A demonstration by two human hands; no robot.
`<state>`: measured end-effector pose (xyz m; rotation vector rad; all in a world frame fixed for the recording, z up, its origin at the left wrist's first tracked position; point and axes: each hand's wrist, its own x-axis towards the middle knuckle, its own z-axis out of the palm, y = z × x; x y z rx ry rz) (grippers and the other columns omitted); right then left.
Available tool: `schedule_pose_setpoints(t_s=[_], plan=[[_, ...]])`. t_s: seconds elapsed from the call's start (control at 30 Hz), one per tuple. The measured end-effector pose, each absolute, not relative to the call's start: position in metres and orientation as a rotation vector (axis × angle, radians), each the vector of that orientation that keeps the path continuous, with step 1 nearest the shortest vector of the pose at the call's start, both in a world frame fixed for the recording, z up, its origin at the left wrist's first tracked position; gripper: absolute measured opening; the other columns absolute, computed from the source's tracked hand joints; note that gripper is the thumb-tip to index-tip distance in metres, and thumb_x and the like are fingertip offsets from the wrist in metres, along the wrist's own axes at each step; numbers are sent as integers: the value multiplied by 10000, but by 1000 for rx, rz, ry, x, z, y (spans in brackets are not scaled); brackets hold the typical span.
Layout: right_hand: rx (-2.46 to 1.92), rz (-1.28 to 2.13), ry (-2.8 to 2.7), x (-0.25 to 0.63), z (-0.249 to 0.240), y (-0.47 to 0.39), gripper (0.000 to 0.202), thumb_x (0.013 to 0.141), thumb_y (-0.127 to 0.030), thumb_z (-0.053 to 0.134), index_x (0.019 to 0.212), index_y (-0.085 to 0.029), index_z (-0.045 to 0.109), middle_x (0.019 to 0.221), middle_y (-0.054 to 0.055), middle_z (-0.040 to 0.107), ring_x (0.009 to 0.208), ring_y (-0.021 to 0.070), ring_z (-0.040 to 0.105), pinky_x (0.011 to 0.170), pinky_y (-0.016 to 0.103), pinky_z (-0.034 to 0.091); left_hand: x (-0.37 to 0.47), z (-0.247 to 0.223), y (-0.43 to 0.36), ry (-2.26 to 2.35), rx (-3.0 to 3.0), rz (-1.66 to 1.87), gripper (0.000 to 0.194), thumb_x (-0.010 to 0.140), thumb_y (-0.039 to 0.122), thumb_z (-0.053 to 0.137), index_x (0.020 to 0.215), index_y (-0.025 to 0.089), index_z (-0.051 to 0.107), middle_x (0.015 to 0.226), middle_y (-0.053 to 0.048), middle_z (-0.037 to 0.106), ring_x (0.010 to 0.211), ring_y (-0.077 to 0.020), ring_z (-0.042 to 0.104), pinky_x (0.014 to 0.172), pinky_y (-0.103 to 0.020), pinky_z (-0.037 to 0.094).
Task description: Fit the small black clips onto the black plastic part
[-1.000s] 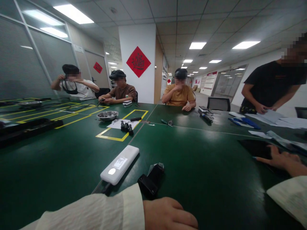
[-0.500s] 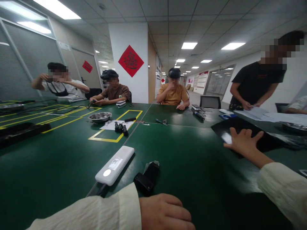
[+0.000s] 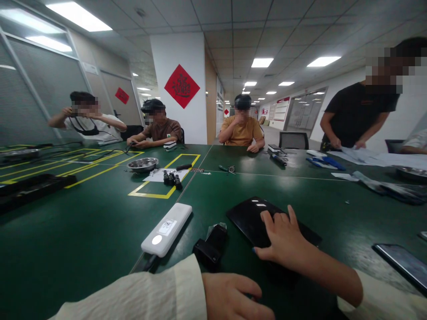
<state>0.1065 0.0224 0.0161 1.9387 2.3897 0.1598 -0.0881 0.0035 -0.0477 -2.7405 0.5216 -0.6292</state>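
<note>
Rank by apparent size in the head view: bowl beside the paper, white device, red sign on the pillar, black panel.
1. Black panel, partly covered by the right hand
2. White device
3. Red sign
4. Bowl

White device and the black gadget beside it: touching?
Apart. Head view: bare green tabletop shows between the white device and the black gadget.

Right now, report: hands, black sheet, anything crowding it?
Right hand spread over black sheet. Left hand near black gadget. Gadget sits between sheet and white power bank.
</note>
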Motion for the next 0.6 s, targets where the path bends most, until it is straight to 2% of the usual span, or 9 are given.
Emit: schedule_pose_setpoints(t_s=[0.1,0.2,0.37,0.43,0.5,0.6], plan=[[1864,202,2336,95,19,24,894,654,-690,480,1295,-69,436,1068,236,587,1075,381,503,1035,544,31,-87,-47,4,532,-2750,-617,327,825,138,447,581,258,629,994,45,665,1191,-116,467,918,-263,481],[1747,181,2285,85,21,25,929,665,-737,448,1294,-54,451,1080,265,590,1078,406,506,1009,556,127,-85,-47,4,517,-2770,-574,302,812,163,476,570,258,629,984,42,664,1180,-116,474,947,-254,461],[1821,306,2313,75,16,11,790,654,-707,523,1146,-91,577,981,268,635,913,419,571,762,534,376,-83,-46,4,485,-2802,-541,299,787,164,526,500,238,562,906,33,671,1022,-87,552,946,-220,452],[1763,255,2422,76,17,5,716,675,-696,512,1086,-117,597,939,239,654,863,394,589,703,494,408,-84,-46,4,440,-2814,-503,274,803,175,518,541,238,567,945,37,662,994,-66,555,955,-211,440],[1716,126,2580,84,22,6,634,749,-682,421,1041,-146,591,892,187,668,806,333,609,676,432,426,-87,-48,4,407,-2818,-503,244,812,175,501,590,242,577,1009,39,646,1031,-55,531,975,-230,424],[1933,-70,2650,116,37,32,554,848,-617,271,1037,-178,551,828,107,657,738,242,614,637,335,423,-93,-52,4,365,-2821,-596,243,801,152,490,598,256,573,975,61,647,1067,-53,508,965,-268,435]])
